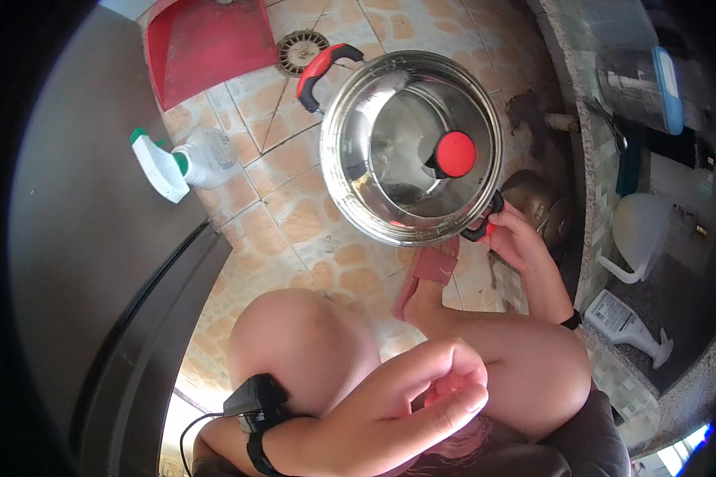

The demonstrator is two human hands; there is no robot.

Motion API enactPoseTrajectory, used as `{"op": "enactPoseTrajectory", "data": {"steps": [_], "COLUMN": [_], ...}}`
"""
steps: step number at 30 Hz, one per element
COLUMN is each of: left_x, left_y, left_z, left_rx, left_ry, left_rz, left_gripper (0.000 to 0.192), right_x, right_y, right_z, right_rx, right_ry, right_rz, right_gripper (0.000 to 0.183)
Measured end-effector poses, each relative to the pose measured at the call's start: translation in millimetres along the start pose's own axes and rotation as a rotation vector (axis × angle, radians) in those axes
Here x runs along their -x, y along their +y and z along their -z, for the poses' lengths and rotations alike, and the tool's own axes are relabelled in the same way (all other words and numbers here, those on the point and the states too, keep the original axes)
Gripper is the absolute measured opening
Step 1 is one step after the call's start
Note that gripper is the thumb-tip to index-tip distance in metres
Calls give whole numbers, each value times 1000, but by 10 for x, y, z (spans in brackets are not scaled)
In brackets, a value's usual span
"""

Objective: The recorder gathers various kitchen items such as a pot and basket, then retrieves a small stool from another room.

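A round stainless steel pot (367,223) with red and black side handles is in front of me. A see-through lid with a red knob (456,155) appears to cover it. My right hand (513,235) grips the near-right pot handle (483,223). The far-left handle (325,71) is free. Whether the pot hangs in the air or rests on something, I cannot tell. My left hand (435,393) is over my lap, fingers curled in towards the thumb, with nothing visible in it. A black device (256,402) with a cable is strapped to my left wrist.
A red dustpan (215,53) and a floor drain (303,52) are beyond the pot. A white spray bottle (197,161) is beside a dark grey appliance panel (95,179). On the right, a stone-edged shelf (588,179) holds another spray bottle (623,325) and plastic containers. Metal cookware (528,197) is below.
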State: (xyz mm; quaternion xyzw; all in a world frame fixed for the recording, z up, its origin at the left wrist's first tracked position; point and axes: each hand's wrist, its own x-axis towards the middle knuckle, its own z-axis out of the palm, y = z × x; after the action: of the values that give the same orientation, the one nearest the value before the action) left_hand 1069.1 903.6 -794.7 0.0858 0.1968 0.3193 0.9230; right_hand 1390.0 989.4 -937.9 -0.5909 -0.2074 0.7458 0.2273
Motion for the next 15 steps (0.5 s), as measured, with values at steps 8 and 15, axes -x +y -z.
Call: {"op": "enactPoseTrajectory", "data": {"steps": [8, 15], "left_x": [22, 39], "left_y": [10, 43], "left_z": [14, 92], "left_rx": [34, -46], "left_ry": [22, 16], "left_rz": [-53, -119], "left_gripper": [9, 8], "right_x": [369, 287], "right_y": [383, 616], "right_z": [846, 1303], "right_rx": [-887, -1181], "right_ry": [515, 896], "right_rz": [-222, 75], "right_gripper": [47, 40]}}
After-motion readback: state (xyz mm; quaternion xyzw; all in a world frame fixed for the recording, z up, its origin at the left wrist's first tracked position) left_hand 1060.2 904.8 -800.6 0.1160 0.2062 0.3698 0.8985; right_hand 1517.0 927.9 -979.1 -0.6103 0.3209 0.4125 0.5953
